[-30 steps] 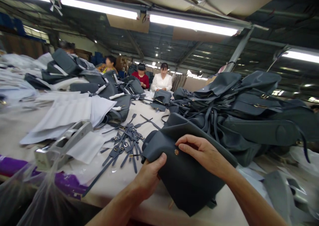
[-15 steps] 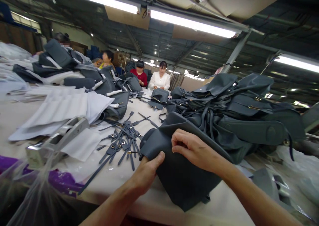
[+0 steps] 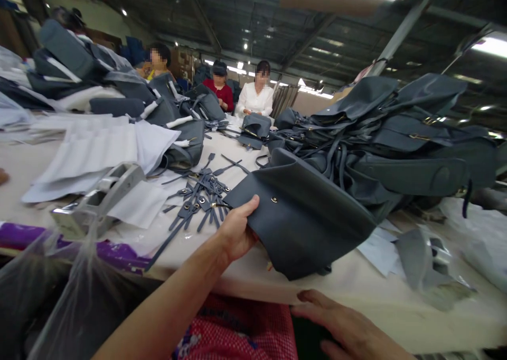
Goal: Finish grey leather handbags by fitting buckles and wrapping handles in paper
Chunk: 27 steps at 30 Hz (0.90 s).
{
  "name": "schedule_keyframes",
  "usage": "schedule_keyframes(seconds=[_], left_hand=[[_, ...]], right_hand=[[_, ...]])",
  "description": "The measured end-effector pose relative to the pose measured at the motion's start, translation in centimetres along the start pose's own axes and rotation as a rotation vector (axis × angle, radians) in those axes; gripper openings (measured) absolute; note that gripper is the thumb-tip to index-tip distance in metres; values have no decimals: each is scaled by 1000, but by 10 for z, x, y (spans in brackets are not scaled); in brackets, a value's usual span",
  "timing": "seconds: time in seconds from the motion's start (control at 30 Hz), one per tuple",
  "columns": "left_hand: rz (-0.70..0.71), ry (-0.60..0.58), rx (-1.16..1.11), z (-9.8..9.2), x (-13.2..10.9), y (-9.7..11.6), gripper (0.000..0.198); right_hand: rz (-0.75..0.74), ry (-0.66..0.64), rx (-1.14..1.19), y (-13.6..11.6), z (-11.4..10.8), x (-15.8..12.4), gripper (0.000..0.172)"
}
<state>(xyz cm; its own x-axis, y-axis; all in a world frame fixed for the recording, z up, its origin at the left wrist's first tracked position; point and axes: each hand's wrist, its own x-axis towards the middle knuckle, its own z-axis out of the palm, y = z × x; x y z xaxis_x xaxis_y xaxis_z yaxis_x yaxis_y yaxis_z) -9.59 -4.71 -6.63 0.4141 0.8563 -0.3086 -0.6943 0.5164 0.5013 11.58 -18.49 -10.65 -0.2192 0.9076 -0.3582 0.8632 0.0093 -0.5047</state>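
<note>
A dark blue-grey leather bag lies tilted at the front edge of the table, a small gold-coloured fitting on its flap. My left hand grips the bag's left edge, thumb on top and the fingers hidden beneath. Below the table edge, my right hand is apart from the bag, its fingers spread and somewhat blurred, holding nothing. A heap of dark straps with buckles lies just left of the bag.
Dark bags are piled at the right, more at the back left. Metal tape dispensers stand on both sides. White sheets lie at the left. Several people sit across the table, one in white.
My right hand has left the bag's flap and moved down below the table edge, opening. The gold-coloured fitting is now uncovered. The view has tipped downward.
</note>
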Motion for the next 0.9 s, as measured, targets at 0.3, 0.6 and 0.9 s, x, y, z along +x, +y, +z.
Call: schedule_keyframes(seconds=[0.3,0.6,0.9], left_hand=[[90,-272,100,30,3,-3,20],[182,-522,812,-9,-23,-1,23],[432,-120,656,-49,10,-16,24]], right_hand=[[171,231,1116,-22,-9,38,58],[129,330,1624,-27,-61,43,38],[74,260,1744,-3,-70,57,45]])
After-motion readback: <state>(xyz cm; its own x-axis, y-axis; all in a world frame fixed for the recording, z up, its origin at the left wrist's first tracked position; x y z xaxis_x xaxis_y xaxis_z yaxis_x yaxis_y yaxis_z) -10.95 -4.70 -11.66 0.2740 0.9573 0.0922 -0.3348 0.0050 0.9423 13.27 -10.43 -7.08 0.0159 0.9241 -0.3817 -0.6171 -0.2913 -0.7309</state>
